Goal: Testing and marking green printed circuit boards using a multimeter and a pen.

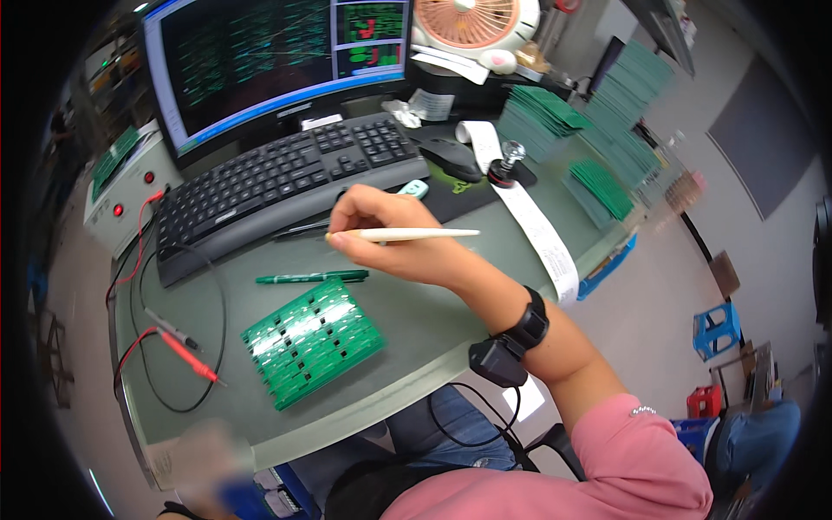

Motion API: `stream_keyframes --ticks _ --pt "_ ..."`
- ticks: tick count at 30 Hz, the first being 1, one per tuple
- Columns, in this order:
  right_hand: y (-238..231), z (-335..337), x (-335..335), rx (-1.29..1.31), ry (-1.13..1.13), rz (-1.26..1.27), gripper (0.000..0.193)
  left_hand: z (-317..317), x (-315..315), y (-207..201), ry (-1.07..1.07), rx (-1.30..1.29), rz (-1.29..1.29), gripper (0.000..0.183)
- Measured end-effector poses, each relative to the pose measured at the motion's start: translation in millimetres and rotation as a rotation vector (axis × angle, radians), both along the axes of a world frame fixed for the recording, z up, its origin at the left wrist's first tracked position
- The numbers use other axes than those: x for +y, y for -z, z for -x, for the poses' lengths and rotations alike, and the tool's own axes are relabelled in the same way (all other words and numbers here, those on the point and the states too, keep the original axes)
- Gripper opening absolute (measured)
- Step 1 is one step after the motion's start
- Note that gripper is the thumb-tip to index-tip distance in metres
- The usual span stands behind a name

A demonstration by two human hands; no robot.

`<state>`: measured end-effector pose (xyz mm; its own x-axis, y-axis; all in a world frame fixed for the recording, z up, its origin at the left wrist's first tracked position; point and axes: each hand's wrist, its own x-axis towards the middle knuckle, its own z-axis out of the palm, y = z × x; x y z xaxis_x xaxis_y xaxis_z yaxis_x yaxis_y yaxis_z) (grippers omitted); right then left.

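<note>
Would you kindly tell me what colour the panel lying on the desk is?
Green, in the head view: the panel.

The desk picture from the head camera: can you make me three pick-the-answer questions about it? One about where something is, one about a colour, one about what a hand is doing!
1. Where does the green pen lie?
A. Between the keyboard and the green circuit panel
B. On top of the fan
C. On the floor

2. What colour is the fan behind the screen?
A. Blue
B. Peach-pink
C. Black

3. What is the right hand doing?
A. Lying flat on the desk
B. Typing on the keys
C. Pinching a pale thin stick

Answers: 1 A, the pen lies on the desk just above the panel and below the keyboard. 2 B, its grille and body are peach-pink. 3 C, the fingers close a grip around the stick, which points right.
</note>
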<state>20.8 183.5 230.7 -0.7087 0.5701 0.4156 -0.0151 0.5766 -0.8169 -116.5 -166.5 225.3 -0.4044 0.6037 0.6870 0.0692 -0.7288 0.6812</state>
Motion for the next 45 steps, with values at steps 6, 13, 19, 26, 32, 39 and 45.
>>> stream_keyframes --ticks 6,13,19,26,32,39,45 --pt "-3.8 -2.7 -1.8 -0.017 0.013 -0.032 0.017 -4.1 6.0 0.2 0.007 -0.014 -0.012 0.025" --pt "-4.6 -3.9 0.0 -0.006 -0.006 -0.118 0.015 -5.1 15.5 -2.0 0.033 -0.019 -0.024 0.026" --pt "-0.8 -6.2 1.7 0.032 0.016 -0.199 0.014 -8.2 35.0 -5.3 0.075 -0.015 -0.069 0.026" --pt "0.1 -3.7 0.6 0.01 0.018 -0.216 0.013 -6.6 46.3 -5.6 0.112 -0.035 -0.119 0.026" --pt "-0.7 -4.5 2.8 0.031 0.039 -0.201 0.014 -5.2 53.7 -11.9 0.137 -0.031 -0.126 0.026" --pt "1.3 -4.6 0.2 0.019 0.005 -0.248 0.015 0.6 69.4 -31.2 0.206 0.031 -0.141 0.026" --pt "0.6 -6.7 2.2 0.039 0.025 -0.247 0.015 0.2 68.1 -46.3 0.207 0.063 -0.135 0.026"
